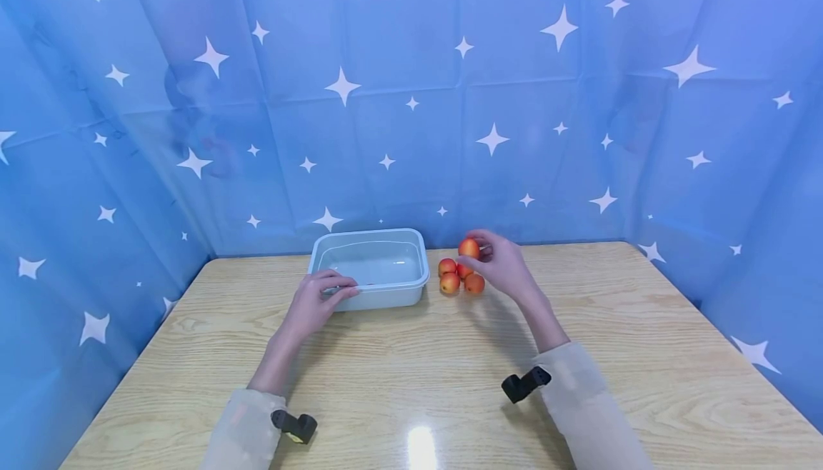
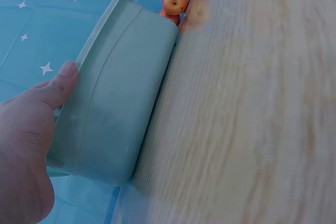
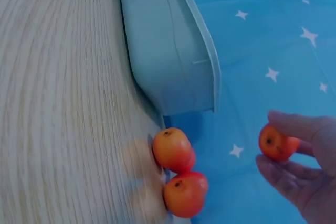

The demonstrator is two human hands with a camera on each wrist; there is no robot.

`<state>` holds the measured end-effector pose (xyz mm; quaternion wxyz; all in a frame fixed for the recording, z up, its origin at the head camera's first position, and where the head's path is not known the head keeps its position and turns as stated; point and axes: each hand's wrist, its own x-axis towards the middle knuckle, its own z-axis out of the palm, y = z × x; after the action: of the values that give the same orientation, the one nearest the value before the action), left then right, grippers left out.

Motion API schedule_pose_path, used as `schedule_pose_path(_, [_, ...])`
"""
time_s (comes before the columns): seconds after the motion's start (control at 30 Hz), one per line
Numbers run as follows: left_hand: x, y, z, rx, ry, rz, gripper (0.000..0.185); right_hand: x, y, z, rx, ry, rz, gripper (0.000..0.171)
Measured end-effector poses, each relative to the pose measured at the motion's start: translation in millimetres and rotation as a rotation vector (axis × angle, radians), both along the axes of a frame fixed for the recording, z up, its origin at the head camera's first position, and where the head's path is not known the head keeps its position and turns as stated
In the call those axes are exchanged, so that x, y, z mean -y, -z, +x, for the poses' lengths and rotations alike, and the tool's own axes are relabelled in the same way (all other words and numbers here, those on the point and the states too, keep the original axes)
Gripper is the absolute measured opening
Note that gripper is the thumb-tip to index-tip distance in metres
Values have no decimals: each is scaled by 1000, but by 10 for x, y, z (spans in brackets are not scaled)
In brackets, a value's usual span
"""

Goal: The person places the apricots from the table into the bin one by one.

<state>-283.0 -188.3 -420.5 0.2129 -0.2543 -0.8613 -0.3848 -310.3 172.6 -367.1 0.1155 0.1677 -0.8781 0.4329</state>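
A light blue plastic basin (image 1: 388, 298) stands upright at the back of the wooden table. My left hand (image 1: 317, 301) pinches its near rim, with the thumb (image 2: 67, 72) on the outer side and the fingers over the inside. To the right of the basin, my right hand (image 1: 504, 264) holds a small red-orange apple (image 3: 276, 142) between thumb and fingers, raised off the table. Below that hand, several similar red and yellow apples (image 1: 449, 283) sit clustered on the tabletop, one partly hidden behind the others. The near wall hides part of the basin's floor.
The wooden table (image 1: 398, 370) reaches back to a blue curtain (image 1: 411, 134) with white stars, which also hangs along both sides. A black wrist camera (image 1: 294, 427) sits on the left sleeve and another camera (image 1: 526, 384) on the right sleeve.
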Motion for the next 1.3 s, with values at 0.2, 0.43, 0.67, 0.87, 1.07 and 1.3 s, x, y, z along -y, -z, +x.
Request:
schedule_pose_path(0.2, [3,4,-5,-11,5,-1,12,64,-31,17,-11,-1,-30,49])
schedule_pose_path(0.43, [6,4,-10,2,1,1,14,113,-41,18,12,20,-67,53])
schedule_pose_path(0.67, [4,4,-15,15,-6,4,15,178,-48,23,5,13,-92,47])
schedule_pose_path(0.87, [4,6,-17,12,0,10,14,242,-61,37,-6,1,-94,47])
schedule_pose_path(1.07, [4,9,-17,9,7,12,13,294,-57,31,-13,-13,-99,47])
schedule_pose_path(1.3, [6,10,-12,2,6,14,12,368,-50,27,-18,-28,-126,45])
